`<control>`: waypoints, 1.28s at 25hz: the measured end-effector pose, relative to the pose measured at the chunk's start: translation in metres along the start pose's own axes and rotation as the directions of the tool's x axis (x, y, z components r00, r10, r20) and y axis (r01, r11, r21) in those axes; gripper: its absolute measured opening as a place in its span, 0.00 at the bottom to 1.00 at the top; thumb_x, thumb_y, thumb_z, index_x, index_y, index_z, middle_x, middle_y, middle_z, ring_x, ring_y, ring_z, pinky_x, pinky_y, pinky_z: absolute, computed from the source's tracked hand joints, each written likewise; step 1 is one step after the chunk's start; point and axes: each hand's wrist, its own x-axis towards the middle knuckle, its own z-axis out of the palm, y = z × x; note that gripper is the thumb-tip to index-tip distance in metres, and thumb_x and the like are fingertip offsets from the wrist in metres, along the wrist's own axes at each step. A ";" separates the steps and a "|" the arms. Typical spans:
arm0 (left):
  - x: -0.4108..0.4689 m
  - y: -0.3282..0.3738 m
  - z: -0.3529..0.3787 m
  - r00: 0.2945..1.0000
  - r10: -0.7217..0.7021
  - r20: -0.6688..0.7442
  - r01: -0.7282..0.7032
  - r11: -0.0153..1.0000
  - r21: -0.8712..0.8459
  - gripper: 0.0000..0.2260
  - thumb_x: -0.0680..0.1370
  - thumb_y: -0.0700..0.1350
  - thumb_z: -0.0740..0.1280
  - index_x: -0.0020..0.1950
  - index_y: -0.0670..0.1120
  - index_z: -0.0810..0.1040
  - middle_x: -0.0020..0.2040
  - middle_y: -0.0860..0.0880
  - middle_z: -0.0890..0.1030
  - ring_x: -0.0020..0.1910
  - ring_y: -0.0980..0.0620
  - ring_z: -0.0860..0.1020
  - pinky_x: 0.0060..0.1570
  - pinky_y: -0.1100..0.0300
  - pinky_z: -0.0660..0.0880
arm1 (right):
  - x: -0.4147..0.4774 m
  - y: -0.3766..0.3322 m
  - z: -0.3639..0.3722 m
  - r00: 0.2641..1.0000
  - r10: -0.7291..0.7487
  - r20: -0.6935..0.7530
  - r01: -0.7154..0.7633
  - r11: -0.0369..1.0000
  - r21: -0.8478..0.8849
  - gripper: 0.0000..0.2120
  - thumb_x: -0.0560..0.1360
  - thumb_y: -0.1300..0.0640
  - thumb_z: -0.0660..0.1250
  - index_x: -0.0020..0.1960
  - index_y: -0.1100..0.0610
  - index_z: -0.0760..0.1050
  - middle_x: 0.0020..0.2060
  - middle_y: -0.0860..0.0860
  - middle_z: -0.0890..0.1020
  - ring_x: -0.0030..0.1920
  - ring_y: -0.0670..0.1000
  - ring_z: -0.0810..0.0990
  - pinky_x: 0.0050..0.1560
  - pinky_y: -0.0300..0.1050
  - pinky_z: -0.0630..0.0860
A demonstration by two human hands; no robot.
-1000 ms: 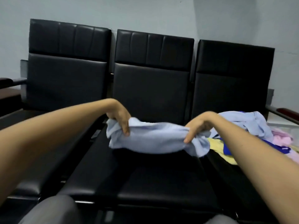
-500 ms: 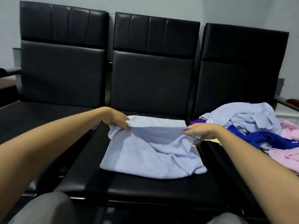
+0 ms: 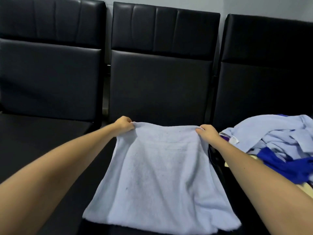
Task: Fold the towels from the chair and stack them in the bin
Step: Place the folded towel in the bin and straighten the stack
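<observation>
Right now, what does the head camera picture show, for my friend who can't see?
A left hand and a right hand pinch the far corners of a light blue towel spread over the middle black chair. A pile of towels lies on the right chair.

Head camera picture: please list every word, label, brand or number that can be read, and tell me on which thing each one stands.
No text can be read.
White tag on the towel pile at the right: too small and blurred to read.
Light blue towel, pinched by the left hand and the right hand: no writing shows.
Black chairs: no writing shows.
</observation>
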 end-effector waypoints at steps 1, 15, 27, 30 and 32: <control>0.010 -0.007 0.015 0.999 -0.017 -0.044 0.018 0.999 0.037 0.08 0.78 0.45 0.62 0.47 0.42 0.77 0.49 0.42 0.80 0.48 0.43 0.77 0.45 0.56 0.72 | 0.013 0.005 0.012 1.000 0.008 -0.020 -0.009 1.000 -0.018 0.14 0.78 0.59 0.59 0.34 0.60 0.67 0.34 0.56 0.73 0.41 0.55 0.72 0.35 0.46 0.63; 0.010 -0.039 0.085 0.961 0.139 -0.238 -0.011 0.882 0.471 0.17 0.82 0.47 0.51 0.69 0.46 0.68 0.66 0.45 0.69 0.61 0.43 0.69 0.45 0.53 0.66 | 0.014 0.039 0.082 0.998 0.009 0.064 0.029 0.813 -0.581 0.19 0.79 0.61 0.52 0.69 0.58 0.63 0.69 0.56 0.63 0.65 0.60 0.65 0.63 0.50 0.62; -0.083 -0.053 0.070 0.952 0.221 -0.211 -0.096 0.871 0.481 0.09 0.79 0.44 0.60 0.58 0.45 0.70 0.56 0.46 0.74 0.56 0.44 0.72 0.45 0.55 0.66 | -0.104 0.019 0.055 0.996 -0.028 0.086 0.082 0.680 -0.729 0.15 0.79 0.63 0.53 0.65 0.58 0.64 0.64 0.55 0.69 0.65 0.57 0.70 0.60 0.48 0.67; -0.103 -0.045 0.053 0.967 0.194 -0.165 -0.090 0.867 0.490 0.09 0.76 0.45 0.63 0.54 0.47 0.70 0.50 0.47 0.78 0.54 0.45 0.72 0.47 0.54 0.64 | -0.110 0.008 0.034 0.987 0.027 0.158 0.089 0.728 -0.680 0.11 0.79 0.59 0.57 0.60 0.58 0.70 0.60 0.55 0.75 0.62 0.56 0.74 0.56 0.46 0.69; -0.105 -0.033 0.030 0.971 0.202 -0.126 -0.103 0.833 0.543 0.07 0.75 0.48 0.64 0.52 0.50 0.73 0.47 0.50 0.78 0.57 0.46 0.71 0.51 0.54 0.62 | -0.113 0.000 0.021 0.970 0.075 0.229 0.076 0.808 -0.584 0.06 0.77 0.59 0.59 0.47 0.56 0.75 0.50 0.57 0.78 0.53 0.56 0.77 0.48 0.44 0.71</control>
